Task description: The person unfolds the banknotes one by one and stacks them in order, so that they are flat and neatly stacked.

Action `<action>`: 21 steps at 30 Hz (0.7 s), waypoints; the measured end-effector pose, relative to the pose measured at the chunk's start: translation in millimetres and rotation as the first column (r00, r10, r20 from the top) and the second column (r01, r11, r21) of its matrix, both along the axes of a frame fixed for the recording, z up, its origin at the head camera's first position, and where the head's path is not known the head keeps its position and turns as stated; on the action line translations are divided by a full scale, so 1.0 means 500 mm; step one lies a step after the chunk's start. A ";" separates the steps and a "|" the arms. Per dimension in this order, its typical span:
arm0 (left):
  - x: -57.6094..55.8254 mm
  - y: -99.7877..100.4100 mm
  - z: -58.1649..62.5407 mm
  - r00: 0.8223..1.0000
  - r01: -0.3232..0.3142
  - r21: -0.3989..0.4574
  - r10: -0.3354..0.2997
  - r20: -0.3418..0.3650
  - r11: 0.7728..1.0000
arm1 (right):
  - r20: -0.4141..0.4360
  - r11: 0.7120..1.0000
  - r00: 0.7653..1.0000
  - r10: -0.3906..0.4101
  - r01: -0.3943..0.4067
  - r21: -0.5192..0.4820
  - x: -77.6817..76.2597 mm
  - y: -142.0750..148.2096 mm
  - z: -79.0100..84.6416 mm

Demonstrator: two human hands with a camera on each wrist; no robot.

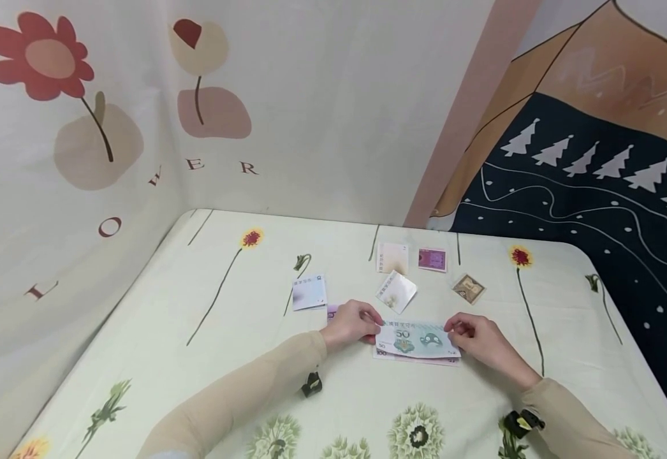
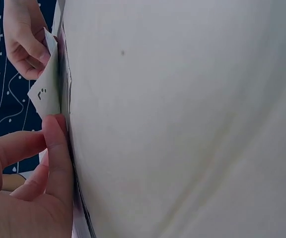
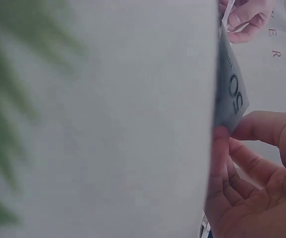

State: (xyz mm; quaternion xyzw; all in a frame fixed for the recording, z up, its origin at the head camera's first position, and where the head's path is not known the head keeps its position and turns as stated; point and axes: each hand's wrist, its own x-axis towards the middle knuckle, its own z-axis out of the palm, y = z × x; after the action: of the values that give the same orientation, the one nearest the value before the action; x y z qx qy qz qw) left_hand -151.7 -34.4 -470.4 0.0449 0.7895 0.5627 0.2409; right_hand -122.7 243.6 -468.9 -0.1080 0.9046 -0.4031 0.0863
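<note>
A green paper banknote (image 1: 418,338) printed with 50 is stretched between the two hands. My left hand (image 1: 353,324) pinches its left end between thumb and fingers, and my right hand (image 1: 479,338) pinches the right end. Beneath it, a pink banknote (image 1: 416,359) marked 100 shows along the lower edge, the rest covered. In the left wrist view, the 50 note (image 2: 46,96) bends up from the tabletop at the fingertips. The right wrist view shows the same note (image 3: 231,94) tilted, thumb and finger on its corner. A purple note (image 1: 332,312) is partly hidden behind the left hand.
Farther back lie a folded bluish note (image 1: 309,292), a folded whitish note (image 1: 396,293), a folded cream note (image 1: 393,258), a small purple note (image 1: 432,259) and a small brown note (image 1: 469,289). The flower-print tablecloth (image 1: 230,280) ends at curtains behind and at the sides.
</note>
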 end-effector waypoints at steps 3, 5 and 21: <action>-0.001 0.001 0.002 1.000 -0.005 -0.005 0.005 0.011 1.000 | -0.001 1.000 1.000 0.007 -0.007 0.015 -0.001 -0.002 0.002; 0.000 0.002 0.003 1.000 -0.006 -0.004 0.006 0.016 1.000 | -0.002 1.000 1.000 0.011 -0.011 0.023 -0.002 -0.003 0.003; 0.001 0.000 0.006 1.000 0.018 0.020 -0.018 0.002 1.000 | 0.022 0.999 1.000 0.021 -0.022 0.026 -0.007 -0.004 -0.005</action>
State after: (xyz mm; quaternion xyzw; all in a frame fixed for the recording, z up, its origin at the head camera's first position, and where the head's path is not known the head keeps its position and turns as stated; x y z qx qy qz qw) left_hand -151.3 -34.5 -467.5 0.0540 0.7833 0.5682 0.2463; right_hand -126.3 241.5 -471.5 -0.1122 0.9076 -0.3915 0.1020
